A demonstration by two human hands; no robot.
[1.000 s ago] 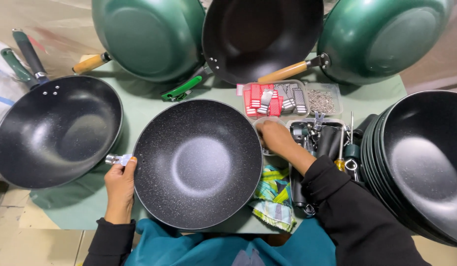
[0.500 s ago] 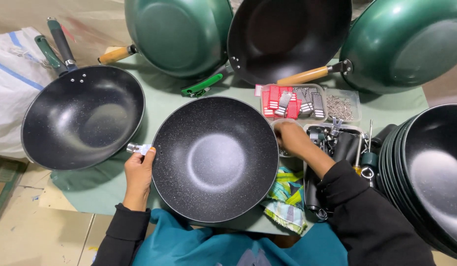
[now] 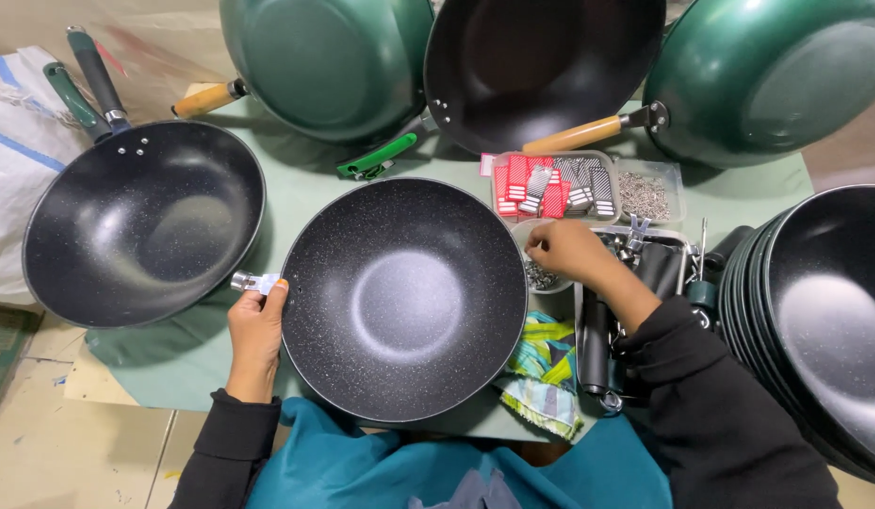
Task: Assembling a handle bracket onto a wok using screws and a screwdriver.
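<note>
Head view: centre frame, the left hand [image 3: 256, 332] grips the handleless speckled wok's [image 3: 404, 297] metal bracket [image 3: 253, 282], no handle fitted yet, while the right hand [image 3: 571, 252], fingers curled, picks in the small screw bowl [image 3: 543, 276].

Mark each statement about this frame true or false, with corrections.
1. The left hand grips the metal stub on the black speckled handleless wok. True.
2. The right hand rests inside the clear tray of red and grey tags. False: its fingers reach into a small bowl of tiny metal parts.
3. Rimmed black pans are stacked at the right. True.
4. The green-handled black wok sits right of the speckled wok. False: it sits left.
</note>
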